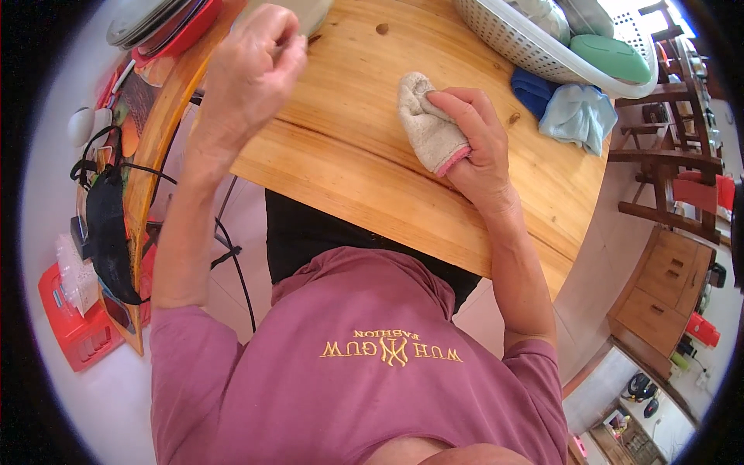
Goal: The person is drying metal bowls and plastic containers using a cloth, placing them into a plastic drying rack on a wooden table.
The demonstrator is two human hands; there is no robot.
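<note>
My right hand (482, 139) grips a folded light-grey cloth (427, 125) with a pink edge, at the middle of the wooden table (349, 75). The thumb and fingers pinch the cloth, and part of it hangs over the palm. My left hand (253, 81) is raised over the table's left side, its fingers curled into a loose fist. No object shows in it, though the inside of the palm is hidden. Just behind that hand, a pale grey-green item (314, 14) is partly covered by it.
A white perforated plastic basket (511, 52) holds a green container (610, 58) at the far right. Beside it lie a dark blue cloth (529, 90) and a light blue cloth (581, 116). Stacked dishes (157, 26), a black bag (107, 232) and a red plastic box (87, 331) are on the left.
</note>
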